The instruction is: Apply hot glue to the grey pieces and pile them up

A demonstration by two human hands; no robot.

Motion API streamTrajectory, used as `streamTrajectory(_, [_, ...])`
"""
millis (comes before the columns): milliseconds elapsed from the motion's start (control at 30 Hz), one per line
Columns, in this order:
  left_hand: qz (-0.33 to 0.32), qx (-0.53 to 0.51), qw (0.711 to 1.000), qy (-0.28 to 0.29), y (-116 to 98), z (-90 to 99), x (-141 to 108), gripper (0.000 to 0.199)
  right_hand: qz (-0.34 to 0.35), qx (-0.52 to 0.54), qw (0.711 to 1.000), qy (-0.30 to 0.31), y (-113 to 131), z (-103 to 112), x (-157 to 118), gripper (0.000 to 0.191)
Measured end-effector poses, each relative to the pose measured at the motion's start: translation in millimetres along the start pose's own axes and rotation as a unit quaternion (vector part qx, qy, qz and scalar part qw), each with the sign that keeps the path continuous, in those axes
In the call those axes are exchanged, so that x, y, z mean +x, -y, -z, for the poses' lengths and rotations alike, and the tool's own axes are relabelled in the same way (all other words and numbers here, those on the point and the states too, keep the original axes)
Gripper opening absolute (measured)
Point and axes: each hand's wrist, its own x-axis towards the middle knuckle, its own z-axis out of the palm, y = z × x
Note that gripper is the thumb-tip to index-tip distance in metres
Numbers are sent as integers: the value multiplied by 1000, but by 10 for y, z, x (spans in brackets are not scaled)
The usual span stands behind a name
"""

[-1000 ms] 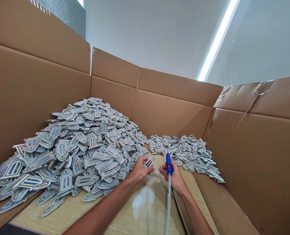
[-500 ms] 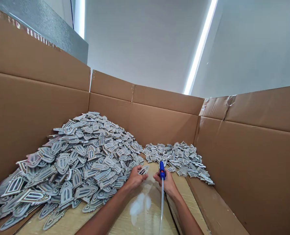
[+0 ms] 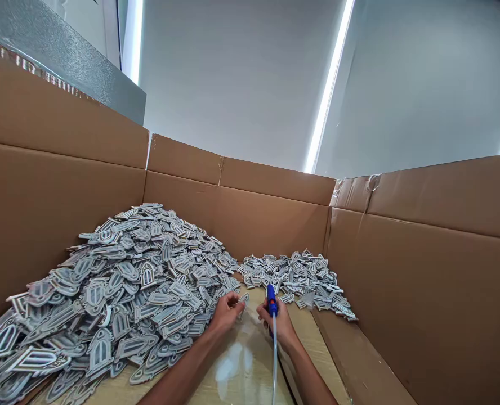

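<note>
My left hand point(image 3: 227, 311) pinches a small grey-and-white arched cut-out piece point(image 3: 244, 299), now seen tilted. In my right hand point(image 3: 280, 325) is a blue glue gun point(image 3: 271, 300), its nozzle pointing away from me. A long translucent stick point(image 3: 274, 360) runs from the gun's back end down towards me. The two hands are close together but apart, above a pale wooden board point(image 3: 260, 382). A large heap of similar window-shaped pieces point(image 3: 161, 287) rises directly left of my left hand.
A smaller heap of pieces point(image 3: 300, 275) lies at the back right. Tall cardboard walls point(image 3: 271, 216) enclose the work surface. Whitish patches point(image 3: 228, 365) mark the board. A brown cardboard strip point(image 3: 355, 360) runs along the right side.
The view has tilted up and turned slightly right. The piece in my left hand has turned from lying nearly flat to standing more on edge. Both hands keep their holds.
</note>
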Motion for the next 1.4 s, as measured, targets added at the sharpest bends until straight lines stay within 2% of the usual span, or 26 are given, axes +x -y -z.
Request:
streamTrajectory(100, [-11,-32,999,-11,10,3,-21,43,0,-4,1000,-12,25,-15,-14,62])
streamTrajectory(233, [43,-99,994,-9,24,-20,-58,49,5,-21,1000,-10,59,-23,-28,58])
streamTrajectory(333, [50,-111,992,9,25,-38,-64,50,17,-69,997,4,52,-13,-27,47])
streamTrajectory(533, [18,-71,996,48,69,-103,-54,34,72,-131,988,-30,-41,22,17,30])
streamTrajectory(767, [10,-3,999,43,148,-144,-104,24,72,-174,982,-32,27,25,-13,29])
streamTrajectory(933, [-1,15,997,70,81,-143,-160,22,79,-194,977,-29,35,27,-44,30])
streamTrajectory(1133, [-10,26,997,70,16,-149,-177,21,62,-207,975,-51,72,5,-57,35])
streamTrajectory(1233, [-1,6,998,58,21,-156,-171,25,55,-227,970,-66,125,2,-67,35])
streamTrajectory(1400, [43,-48,997,34,41,-150,-131,43,63,-236,968,-57,174,-22,-101,36])
